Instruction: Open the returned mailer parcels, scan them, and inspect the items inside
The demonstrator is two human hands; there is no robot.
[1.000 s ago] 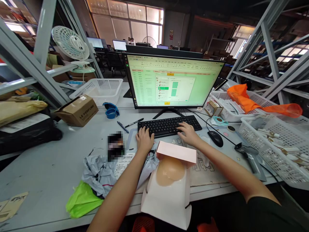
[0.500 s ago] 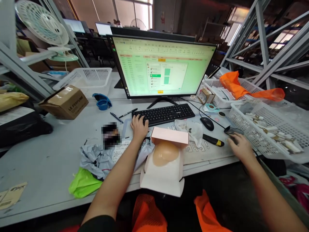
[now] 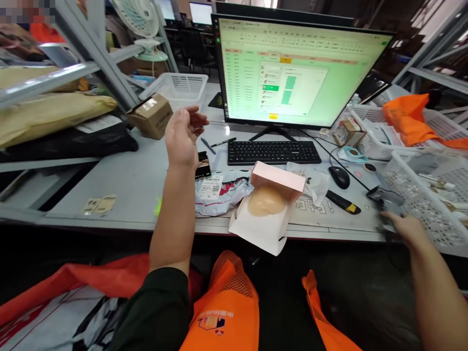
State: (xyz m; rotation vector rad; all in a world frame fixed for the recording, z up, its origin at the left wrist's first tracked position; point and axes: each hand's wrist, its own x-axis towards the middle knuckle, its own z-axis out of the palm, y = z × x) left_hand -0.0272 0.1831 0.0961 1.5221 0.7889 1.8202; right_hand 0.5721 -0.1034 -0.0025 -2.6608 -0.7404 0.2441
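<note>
My left hand (image 3: pixel 183 135) is raised above the table, fingers loosely curled and apart, with nothing in it. It hovers over a dark phone (image 3: pixel 202 166) and a grey mailer bag (image 3: pixel 219 191) with a label. My right hand (image 3: pixel 406 227) is low at the table's right edge, fingers wrapped on the handle of a grey barcode scanner (image 3: pixel 382 196). Between my hands an open pink-white box (image 3: pixel 260 228) holds a beige rounded pad (image 3: pixel 266 201). Behind it lie a black keyboard (image 3: pixel 274 152) and a lit monitor (image 3: pixel 296 73).
A black mouse (image 3: pixel 339 176) and a black-yellow utility knife (image 3: pixel 343 202) lie right of the box. White baskets (image 3: pixel 420 195) crowd the right side, one under orange cloth (image 3: pixel 409 117). A cardboard box (image 3: pixel 151 114), a white basket (image 3: pixel 179 87) and a fan (image 3: pixel 137 19) stand at back left. Orange bags (image 3: pixel 226 302) fill my lap.
My left hand lifted off the keyboard into the air. My right hand went from the keyboard to the scanner and closed on it. The view pulled back and down.
</note>
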